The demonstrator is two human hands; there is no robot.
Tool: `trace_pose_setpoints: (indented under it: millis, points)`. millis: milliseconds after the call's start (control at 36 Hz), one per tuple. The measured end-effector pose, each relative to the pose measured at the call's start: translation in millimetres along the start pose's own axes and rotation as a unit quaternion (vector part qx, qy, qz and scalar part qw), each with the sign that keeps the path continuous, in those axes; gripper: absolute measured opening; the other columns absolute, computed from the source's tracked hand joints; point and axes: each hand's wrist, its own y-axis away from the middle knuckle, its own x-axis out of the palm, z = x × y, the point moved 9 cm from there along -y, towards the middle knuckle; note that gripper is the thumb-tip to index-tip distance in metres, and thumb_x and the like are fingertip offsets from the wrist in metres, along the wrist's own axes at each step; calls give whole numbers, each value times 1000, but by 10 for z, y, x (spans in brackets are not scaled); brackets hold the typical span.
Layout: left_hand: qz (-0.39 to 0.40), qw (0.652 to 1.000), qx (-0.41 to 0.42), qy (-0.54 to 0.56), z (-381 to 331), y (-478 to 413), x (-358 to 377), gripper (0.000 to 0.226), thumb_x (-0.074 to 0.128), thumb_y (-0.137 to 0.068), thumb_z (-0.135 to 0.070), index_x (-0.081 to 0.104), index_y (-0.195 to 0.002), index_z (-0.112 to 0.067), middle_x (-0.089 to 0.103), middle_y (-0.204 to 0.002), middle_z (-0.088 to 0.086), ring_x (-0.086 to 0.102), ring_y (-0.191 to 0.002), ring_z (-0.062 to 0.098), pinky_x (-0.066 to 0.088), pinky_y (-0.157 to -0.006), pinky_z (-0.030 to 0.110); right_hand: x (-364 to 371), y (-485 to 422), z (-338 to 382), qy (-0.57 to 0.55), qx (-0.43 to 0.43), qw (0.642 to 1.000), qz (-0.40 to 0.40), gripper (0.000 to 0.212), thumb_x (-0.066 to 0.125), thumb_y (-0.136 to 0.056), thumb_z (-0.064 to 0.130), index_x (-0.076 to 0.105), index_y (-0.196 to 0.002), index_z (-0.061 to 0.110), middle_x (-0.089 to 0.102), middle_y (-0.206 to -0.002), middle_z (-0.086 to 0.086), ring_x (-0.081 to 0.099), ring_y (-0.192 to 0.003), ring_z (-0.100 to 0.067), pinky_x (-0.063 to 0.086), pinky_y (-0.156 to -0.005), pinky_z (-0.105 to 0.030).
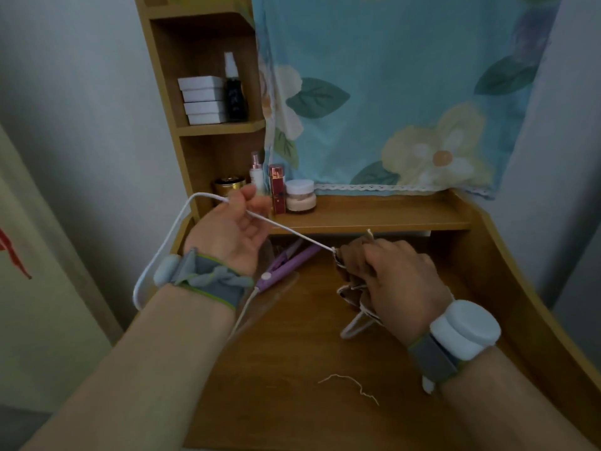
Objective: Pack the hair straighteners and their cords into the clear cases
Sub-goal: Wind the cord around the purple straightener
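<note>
The left hand (240,229) is pinching the white cord (289,231) taut; the right hand (395,281) is gripping the brown straightener (353,266), right of the purple straightener (286,266). Winding should stay snug and even.

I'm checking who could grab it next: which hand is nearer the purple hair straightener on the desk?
Left. The left hand is raised just above and left of the purple hair straightener, pinching the white cord; the right hand is farther right.

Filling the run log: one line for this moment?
left hand: pinches white cord | right hand: holds brown straightener | purple straightener: on desk
</note>
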Motion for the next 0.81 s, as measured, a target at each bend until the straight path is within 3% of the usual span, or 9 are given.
trace_pose_setpoints:
  millis: [167,222,278,306,389,472,528,611,806]
  points:
    - [-67,996,-32,43,62,-98,-290,28,35,-102,-29,56,-88,-18,67,-58,-7,65,-74,8,46,-92,34,125,35,-24,-7,11,1000,19,35,55,-90,22,47,-123,32,46,-128,10,39,-118,-15,34,-101,-37]
    - [-84,995,-36,32,128,-77,-349,34,29,-103,-33,58,-106,-14,72,-91,-1,63,-99,13,41,-100,36,146,33,-37,-12,18,999,26,36,54,-91,21,47,-124,32,46,-128,9,39,-118,-16,34,-101,-38]
    - [-90,994,-66,4,259,-15,-360,48,27,-103,-39,48,-132,-7,59,-130,7,55,-120,20,42,-101,39,157,17,-54,-10,33,999,25,36,53,-91,22,45,-126,31,46,-128,7,40,-118,-17,34,-101,-40]
    - [-74,993,-88,-10,361,26,-311,50,29,-102,-40,43,-135,-5,53,-137,12,52,-123,25,44,-99,42,152,5,-57,-11,42,999,21,36,53,-92,22,45,-126,31,46,-127,6,41,-118,-18,35,-101,-40]
    - [34,986,-128,-104,608,282,58,28,35,-102,-27,53,-113,-9,62,-120,11,59,-110,23,42,-96,43,136,-40,4,-13,45,999,19,34,54,-92,25,45,-124,31,48,-125,5,42,-117,-19,36,-100,-41]
    - [80,981,-76,-162,621,386,284,25,40,-100,-19,63,-95,-12,71,-90,2,66,-80,11,49,-74,29,99,-83,140,-17,15,1000,11,33,52,-92,26,46,-124,30,48,-125,4,42,-116,-20,35,-98,-41]
    - [78,985,-64,-143,549,318,324,30,35,-102,-21,60,-89,-13,71,-75,-3,65,-72,9,48,-72,26,52,-88,215,-19,-6,1000,-2,31,51,-93,25,46,-123,30,48,-123,5,42,-113,-20,35,-97,-40]
    - [41,991,-82,-99,473,165,275,31,31,-104,-28,54,-86,-16,70,-61,-6,65,-81,15,48,-74,30,-8,-101,280,-13,-26,999,-20,32,53,-92,28,46,-123,33,48,-124,6,42,-112,-19,35,-95,-39]
    - [-15,997,-67,-48,216,-93,-44,31,28,-104,-32,51,-86,-22,67,-54,-11,62,-72,6,41,-87,32,31,-15,158,13,-21,1000,-11,32,50,-93,23,45,-123,32,47,-124,8,40,-115,-17,32,-99,-38]
